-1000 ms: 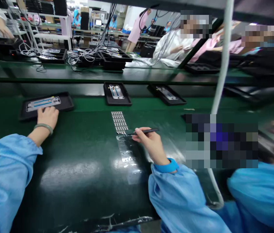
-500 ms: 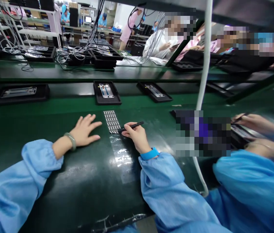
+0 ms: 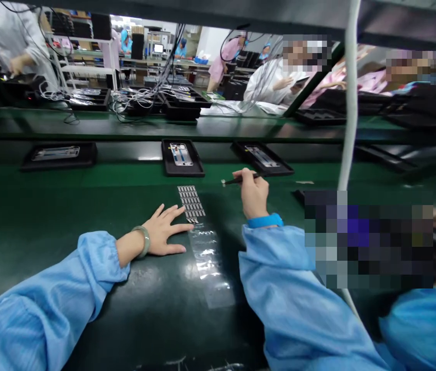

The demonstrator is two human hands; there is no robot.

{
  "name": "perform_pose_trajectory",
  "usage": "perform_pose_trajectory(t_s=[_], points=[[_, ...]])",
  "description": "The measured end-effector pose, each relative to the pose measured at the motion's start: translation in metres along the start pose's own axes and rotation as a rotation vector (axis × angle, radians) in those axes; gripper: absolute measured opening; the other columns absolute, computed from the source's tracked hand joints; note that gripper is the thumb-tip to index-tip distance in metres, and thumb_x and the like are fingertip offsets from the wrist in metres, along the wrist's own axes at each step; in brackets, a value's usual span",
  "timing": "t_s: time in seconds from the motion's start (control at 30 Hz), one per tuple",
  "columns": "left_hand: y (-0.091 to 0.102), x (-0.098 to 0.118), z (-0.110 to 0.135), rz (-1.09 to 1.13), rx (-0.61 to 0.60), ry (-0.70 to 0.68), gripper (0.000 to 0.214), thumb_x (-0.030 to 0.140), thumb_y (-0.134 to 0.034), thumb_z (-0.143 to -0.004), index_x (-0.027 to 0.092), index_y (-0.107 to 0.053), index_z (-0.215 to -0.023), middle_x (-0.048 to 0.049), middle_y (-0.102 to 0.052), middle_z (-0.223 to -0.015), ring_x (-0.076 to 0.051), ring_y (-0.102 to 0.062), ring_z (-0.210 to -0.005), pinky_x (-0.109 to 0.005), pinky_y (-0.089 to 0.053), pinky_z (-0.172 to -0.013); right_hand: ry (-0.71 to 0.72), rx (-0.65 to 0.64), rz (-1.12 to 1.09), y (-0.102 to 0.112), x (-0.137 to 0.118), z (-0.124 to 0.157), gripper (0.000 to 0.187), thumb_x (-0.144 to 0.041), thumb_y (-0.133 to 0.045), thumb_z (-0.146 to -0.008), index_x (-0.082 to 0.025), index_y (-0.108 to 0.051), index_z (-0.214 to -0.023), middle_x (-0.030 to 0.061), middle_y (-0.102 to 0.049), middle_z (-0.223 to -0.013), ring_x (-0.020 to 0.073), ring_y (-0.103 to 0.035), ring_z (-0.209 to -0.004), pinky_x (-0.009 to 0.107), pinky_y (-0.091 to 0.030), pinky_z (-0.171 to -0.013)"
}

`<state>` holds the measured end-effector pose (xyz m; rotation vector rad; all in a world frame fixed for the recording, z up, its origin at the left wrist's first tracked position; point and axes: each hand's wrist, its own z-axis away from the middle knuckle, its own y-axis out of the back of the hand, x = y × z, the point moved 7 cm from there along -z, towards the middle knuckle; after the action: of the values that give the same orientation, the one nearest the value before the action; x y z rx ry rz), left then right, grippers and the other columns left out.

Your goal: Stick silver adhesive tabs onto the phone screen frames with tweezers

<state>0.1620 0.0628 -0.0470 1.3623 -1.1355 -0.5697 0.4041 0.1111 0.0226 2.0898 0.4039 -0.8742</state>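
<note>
Left hand (image 3: 163, 233) lies spread flat on dark green desk (image 3: 86, 206), fingertips at the edge of the grey sticker-grid sheet (image 3: 191, 202) mid-frame, right hand (image 3: 254, 196) pinches thin black tweezers (image 3: 243, 180) just above centre; probably best done with sheet pinned firm and tip level.

An electronics factory assembly line: a long green table (image 3: 67, 206) carries black trays (image 3: 171, 170) holding phone frames (image 3: 181, 153) and a strip (image 3: 191, 203) of small parts. Cables (image 3: 140, 97) tangle on the shelf (image 3: 221, 129) behind, and smocked workers (image 3: 267, 80) fill further benches.
</note>
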Motion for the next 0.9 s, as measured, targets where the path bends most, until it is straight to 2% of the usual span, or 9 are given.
perform_pose_trajectory(t_s=[0.03,0.07,0.17,0.3,0.43,0.53,0.67,0.8,0.9], points=[[0.004,-0.002,0.009,0.011,0.017,0.01,0.062,0.059,-0.052,-0.077,0.033,-0.04,-0.132,-0.0102,-0.02,-0.148,-0.032,-0.017,-0.135,-0.057,-0.011,-0.106,0.141,-0.049,0.257,-0.013,-0.01,-0.01,0.038,-0.026,-0.021,-0.094,-0.01,-0.055,-0.101,0.0152,-0.06,-0.104,0.0239,-0.056,-0.102,0.041,-0.045,-0.09],[0.008,-0.006,0.019,0.023,0.038,0.025,0.06,0.057,-0.052,-0.078,0.032,-0.041,-0.131,-0.0106,-0.022,-0.147,-0.03,-0.018,-0.135,-0.055,-0.012,-0.107,0.235,-0.111,0.386,-0.029,-0.017,-0.017,0.036,-0.022,-0.024,-0.093,-0.009,-0.055,-0.106,0.0174,-0.056,-0.112,0.0253,-0.051,-0.109,0.041,-0.041,-0.094],[0.02,-0.026,0.051,0.029,0.096,0.108,0.055,0.052,-0.053,-0.08,0.028,-0.045,-0.128,-0.0108,-0.029,-0.145,-0.027,-0.021,-0.135,-0.051,-0.013,-0.109,0.399,-0.337,0.505,-0.081,-0.028,-0.026,0.034,-0.01,-0.038,-0.086,-0.012,-0.055,-0.115,0.015,-0.05,-0.126,0.0239,-0.046,-0.115,0.036,-0.039,-0.094],[0.04,-0.074,0.095,-0.014,0.188,0.304,0.047,0.046,-0.049,-0.084,0.022,-0.049,-0.124,-0.0115,-0.038,-0.139,-0.026,-0.026,-0.133,-0.051,-0.017,-0.108,0.521,-0.582,0.645,-0.134,-0.04,-0.026,0.033,-0.004,-0.041,-0.083,-0.011,-0.061,-0.108,0.0163,-0.061,-0.108,0.0242,-0.055,-0.099,0.035,-0.044,-0.081],[0.061,-0.128,0.131,-0.025,0.34,0.545,0.045,0.042,-0.037,-0.089,0.015,-0.048,-0.123,-0.0141,-0.043,-0.134,-0.025,-0.032,-0.13,-0.048,-0.026,-0.107,0.629,-0.681,0.735,-0.155,-0.072,-0.021,0.025,-0.009,-0.042,-0.086,-0.009,-0.064,-0.098,0.0185,-0.062,-0.1,0.0268,-0.054,-0.1,0.034,-0.043,-0.079],[0.069,-0.156,0.147,-0.013,0.438,0.675,0.046,0.042,-0.031,-0.091,0.012,-0.047,-0.122,-0.0158,-0.046,-0.129,-0.024,-0.037,-0.126,-0.047,-0.029,-0.105,0.722,-0.747,0.744,-0.164,-0.11,0.005,0.022,-0.016,-0.046,-0.087,-0.011,-0.064,-0.099,0.0172,-0.061,-0.104,0.0267,-0.053,-0.102,0.032,-0.043,-0.078],[0.072,-0.17,0.154,0.019,0.509,0.734,0.047,0.043,-0.031,-0.09,0.011,-0.046,-0.121,-0.0162,-0.047,-0.126,-0.024,-0.038,-0.125,-0.046,-0.029,-0.105,0.877,-0.896,0.681,-0.163,-0.157,0.08,0.017,-0.02,-0.051,-0.085,-0.014,-0.064,-0.096,0.0125,-0.063,-0.101,0.0227,-0.058,-0.097,0.027,-0.044,-0.075],[0.074,-0.168,0.156,0.063,0.533,0.714,0.048,0.046,-0.034,-0.089,0.015,-0.044,-0.124,-0.0133,-0.044,-0.13,-0.022,-0.035,-0.127,-0.043,-0.028,-0.106,1.02,-1.073,0.571,-0.129,-0.182,0.175,0.015,-0.023,-0.054,-0.083,-0.015,-0.062,-0.093,0.0077,-0.065,-0.094,0.0192,-0.061,-0.088,0.025,-0.046,-0.071],[0.078,-0.158,0.156,0.098,0.518,0.668,0.05,0.047,-0.036,-0.088,0.016,-0.04,-0.127,-0.0127,-0.039,-0.135,-0.021,-0.033,-0.129,-0.041,-0.027,-0.107,1.094,-1.356,0.37,-0.089,-0.194,0.236,0.014,-0.02,-0.053,-0.082,-0.013,-0.063,-0.089,0.0086,-0.066,-0.089,0.0197,-0.063,-0.08,0.026,-0.047,-0.067]])
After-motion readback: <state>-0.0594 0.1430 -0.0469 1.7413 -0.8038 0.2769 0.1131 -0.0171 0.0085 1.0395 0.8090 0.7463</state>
